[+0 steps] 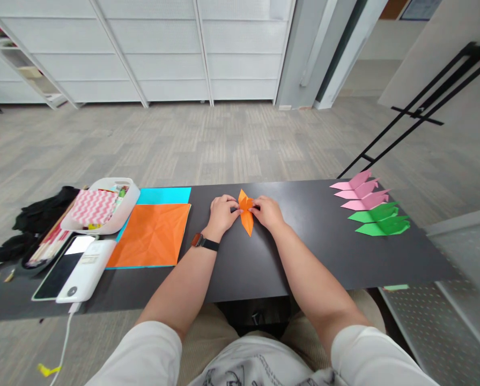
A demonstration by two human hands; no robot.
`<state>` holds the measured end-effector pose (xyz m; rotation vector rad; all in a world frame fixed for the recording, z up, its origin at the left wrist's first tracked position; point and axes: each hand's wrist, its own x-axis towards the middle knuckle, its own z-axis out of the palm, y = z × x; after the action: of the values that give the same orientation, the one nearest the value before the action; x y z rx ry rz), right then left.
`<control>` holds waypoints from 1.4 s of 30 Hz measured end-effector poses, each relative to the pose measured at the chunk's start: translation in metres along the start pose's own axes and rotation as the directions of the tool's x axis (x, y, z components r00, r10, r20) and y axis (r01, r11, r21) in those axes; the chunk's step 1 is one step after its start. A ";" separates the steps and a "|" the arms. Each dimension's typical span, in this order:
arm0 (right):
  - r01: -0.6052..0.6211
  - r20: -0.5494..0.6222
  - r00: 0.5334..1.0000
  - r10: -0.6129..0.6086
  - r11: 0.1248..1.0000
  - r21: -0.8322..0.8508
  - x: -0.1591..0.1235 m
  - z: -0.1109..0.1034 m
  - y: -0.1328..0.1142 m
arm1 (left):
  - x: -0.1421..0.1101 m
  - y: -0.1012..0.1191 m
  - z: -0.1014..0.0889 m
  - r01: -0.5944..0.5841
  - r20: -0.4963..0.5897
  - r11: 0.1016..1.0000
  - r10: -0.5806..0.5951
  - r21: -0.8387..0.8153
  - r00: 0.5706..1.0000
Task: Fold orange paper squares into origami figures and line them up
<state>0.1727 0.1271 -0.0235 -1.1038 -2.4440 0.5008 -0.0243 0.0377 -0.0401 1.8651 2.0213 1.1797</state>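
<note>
Left hand (222, 213) and right hand (268, 212) pinch opposite sides of folded orange paper (245, 206) between them at a dark table (308, 230).

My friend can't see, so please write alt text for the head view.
A person's left hand and right hand hold a folded orange paper at a dark table. Pink paper shapes and green ones line its right end.
</note>
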 end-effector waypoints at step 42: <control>-0.698 -0.547 0.579 0.605 0.714 0.050 -0.032 -0.146 0.149 | 0.017 0.012 -0.007 0.094 0.137 0.986 -0.112 0.135 0.984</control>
<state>0.3573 0.2174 0.0227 -1.9436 -1.5469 0.1346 -0.0233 0.0490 -0.0211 1.8179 2.1293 0.8817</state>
